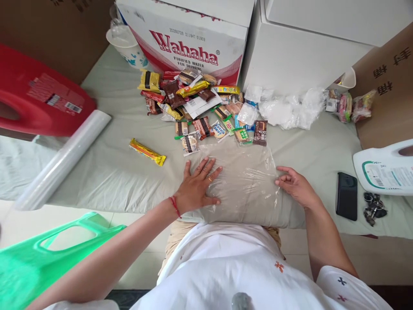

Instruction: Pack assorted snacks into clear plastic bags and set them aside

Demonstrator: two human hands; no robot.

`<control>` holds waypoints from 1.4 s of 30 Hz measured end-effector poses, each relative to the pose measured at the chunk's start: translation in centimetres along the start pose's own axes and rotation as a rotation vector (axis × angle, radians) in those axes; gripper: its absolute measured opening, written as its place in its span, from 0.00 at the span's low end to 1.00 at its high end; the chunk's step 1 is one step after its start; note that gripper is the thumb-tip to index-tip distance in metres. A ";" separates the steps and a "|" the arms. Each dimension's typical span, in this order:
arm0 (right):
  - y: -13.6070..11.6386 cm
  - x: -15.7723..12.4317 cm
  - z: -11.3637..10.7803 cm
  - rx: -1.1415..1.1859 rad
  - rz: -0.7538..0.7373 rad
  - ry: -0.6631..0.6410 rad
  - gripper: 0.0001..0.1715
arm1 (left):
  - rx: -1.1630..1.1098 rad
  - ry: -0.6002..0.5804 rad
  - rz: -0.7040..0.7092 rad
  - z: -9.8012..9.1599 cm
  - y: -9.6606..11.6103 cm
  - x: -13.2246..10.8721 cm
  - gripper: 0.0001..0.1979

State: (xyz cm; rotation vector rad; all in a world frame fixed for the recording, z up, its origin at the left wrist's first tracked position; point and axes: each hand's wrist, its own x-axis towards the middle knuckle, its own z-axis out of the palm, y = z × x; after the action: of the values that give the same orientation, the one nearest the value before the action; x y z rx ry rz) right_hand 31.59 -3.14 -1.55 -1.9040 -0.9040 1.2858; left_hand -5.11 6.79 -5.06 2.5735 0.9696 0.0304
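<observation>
While my left grip (196, 186) lies spread and unclenched on the clear plastic film (241, 176), my right grip (297, 188) pinches its three-o'clock edge. I see it glossy, creased, mid-view on the pale-green-draped surface (109, 181); wrapped snacks (202, 128) heap at twelve, a Wahaha carton (190, 45) behind.

Bright, soft light leaves only faint shadows. Glints streak the clear plastic sheet (241, 181) and film roll (64, 159). Wide-angle distortion stretches the edges, and print on the red jug (41, 92) blurs
</observation>
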 end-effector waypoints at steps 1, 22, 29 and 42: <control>0.3 -0.1 -0.3 -0.022 0.003 -0.038 0.41 | 0.001 -0.004 -0.002 -0.1 -0.3 -0.3 0.55; -3.6 -3.5 20.3 -0.868 -1.131 -0.687 0.26 | -0.403 0.556 -0.199 -4.0 2.5 0.0 0.14; -5.5 -2.2 17.1 -0.615 -1.039 -0.988 0.24 | 0.062 0.268 -0.285 0.3 1.0 0.1 0.25; -21.9 19.9 20.0 -1.245 -1.112 -0.065 0.25 | 0.085 0.257 -0.287 0.4 0.5 -0.3 0.27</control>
State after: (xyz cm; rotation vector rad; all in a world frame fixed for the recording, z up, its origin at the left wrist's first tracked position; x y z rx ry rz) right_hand 14.37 28.08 0.76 -1.4791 -2.6533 -0.0090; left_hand -4.94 6.13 -5.23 2.5218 1.4564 0.2506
